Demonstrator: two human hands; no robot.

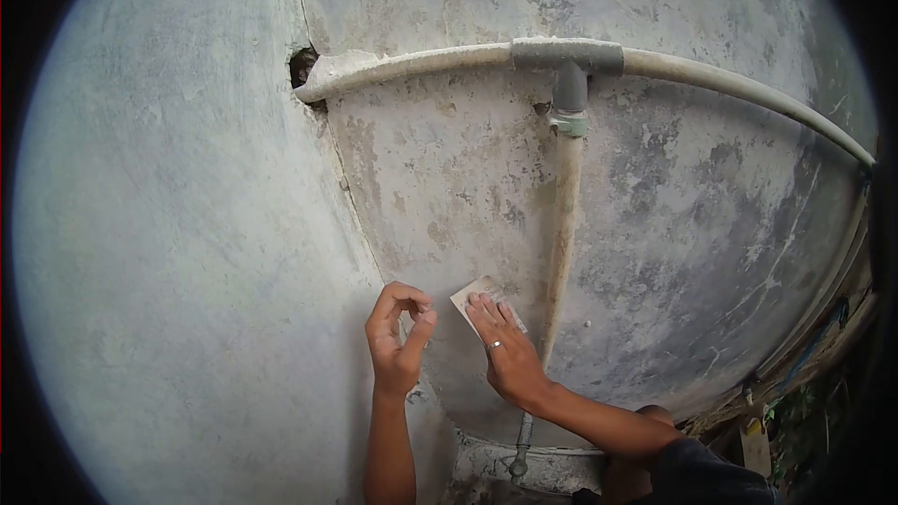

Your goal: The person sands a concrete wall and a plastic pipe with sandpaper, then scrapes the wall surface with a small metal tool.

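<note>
My right hand, with a ring on one finger, presses a pale sheet of sandpaper against the weathered wall. Its fingers lie over the sheet, and one corner sticks out to the upper left. To the left, my left hand is raised near the wall corner, fingers curled and thumb tip close to the index fingertip, with nothing visible in it. A vertical pipe runs down the wall just right of the sandpaper.
A horizontal pipe crosses the wall above, joined to the vertical one by a grey tee. It ends at a dark hole in the corner. A smoother pale wall stands left. Below is a ledge; plants grow lower right.
</note>
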